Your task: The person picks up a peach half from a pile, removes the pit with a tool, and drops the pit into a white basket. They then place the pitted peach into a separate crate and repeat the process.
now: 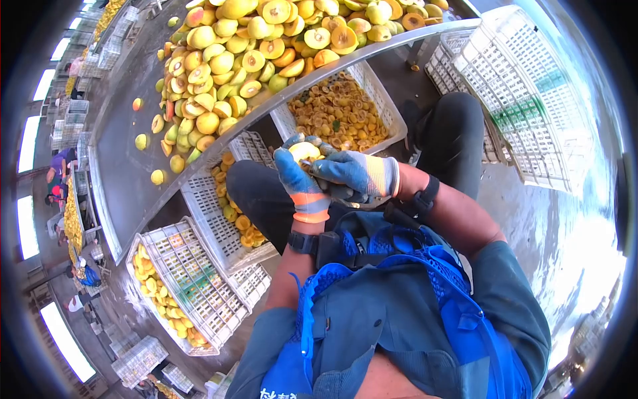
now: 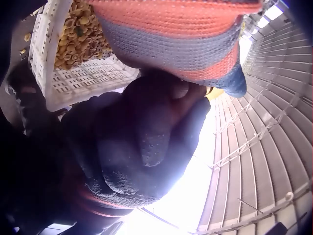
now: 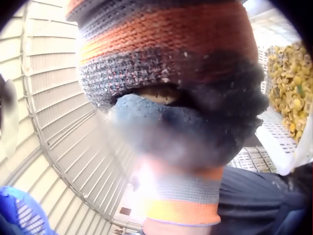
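Both gloved hands, left hand [image 1: 302, 179] and right hand [image 1: 355, 174], fingers clenched around one peach [image 1: 304, 151] above the pit crate [image 1: 392, 126]; better gripped firmly, twisted evenly.

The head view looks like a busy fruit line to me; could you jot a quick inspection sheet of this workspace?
Surface: a long metal table piled with whole and halved yellow fruit.
Job's things: one pale fruit held over the lap; the white crate of pits sits just beyond it.
Clutter: white crates of fruit halves under the table edge, and stacked white crates on the right-hand side.
Hands: both gloved. The left hand grips the fruit; the right hand is curled against it, but what it holds is hidden.
Cables: nothing seen.
Surroundings: wet floor, other workers at far tables, and bright windows.
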A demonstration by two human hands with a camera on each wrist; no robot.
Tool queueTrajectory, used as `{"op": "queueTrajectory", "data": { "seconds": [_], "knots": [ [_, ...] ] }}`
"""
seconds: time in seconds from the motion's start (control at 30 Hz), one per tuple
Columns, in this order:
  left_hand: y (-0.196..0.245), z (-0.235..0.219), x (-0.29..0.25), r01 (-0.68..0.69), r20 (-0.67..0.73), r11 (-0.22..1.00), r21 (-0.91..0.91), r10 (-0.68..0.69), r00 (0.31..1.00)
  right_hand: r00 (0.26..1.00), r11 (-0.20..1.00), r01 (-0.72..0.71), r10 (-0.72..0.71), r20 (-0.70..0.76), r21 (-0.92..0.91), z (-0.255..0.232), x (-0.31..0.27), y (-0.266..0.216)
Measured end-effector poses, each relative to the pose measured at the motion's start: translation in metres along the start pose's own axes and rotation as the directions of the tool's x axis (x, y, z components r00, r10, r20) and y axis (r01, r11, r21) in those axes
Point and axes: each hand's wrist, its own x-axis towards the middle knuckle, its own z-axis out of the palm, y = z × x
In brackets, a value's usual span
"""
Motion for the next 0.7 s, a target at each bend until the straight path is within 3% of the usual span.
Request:
{"op": "queueTrajectory", "data": {
  "seconds": [0.03, 0.13, 0.2, 0.33, 0.47, 0.6, 0.7],
  "knots": [
    [-0.001, -0.001, -0.001, 0.009, 0.009, 1.000, 0.003, -0.009, 1.000, 0.999, 0.999, -0.012, 0.014, -0.047, 0.032, 0.003, -0.003, 0.001],
    [-0.003, -0.005, -0.001, 0.033, 0.020, 0.999, 0.009, -0.033, 0.999, 0.999, 0.988, 0.013, -0.021, -0.050, -0.156, -0.003, -0.004, 0.002],
    [-0.009, -0.014, 0.003, 0.069, 0.028, 0.997, -0.030, -0.068, 0.997, 0.934, 0.820, 0.317, -0.356, 0.009, -0.476, -0.005, 0.006, 0.016],
    [-0.012, -0.018, 0.006, 0.088, 0.037, 0.996, -0.028, -0.087, 0.996, 0.996, 0.987, 0.064, -0.073, -0.059, -0.145, -0.007, 0.004, 0.018],
    [-0.005, -0.016, 0.002, 0.119, 0.051, 0.992, 0.036, -0.121, 0.991, 0.992, 0.967, -0.115, 0.101, 0.069, 0.228, -0.011, -0.002, 0.013],
    [-0.002, -0.015, 0.000, 0.167, 0.012, 0.986, -0.001, -0.167, 0.986, 0.987, 0.954, -0.143, 0.119, 0.104, 0.265, -0.009, 0.003, 0.012],
    [0.006, -0.018, 0.004, 0.183, -0.045, 0.982, -0.043, -0.185, 0.982, 0.971, 0.886, -0.133, 0.026, 0.240, 0.444, -0.008, 0.011, 0.023]
  ]
}}
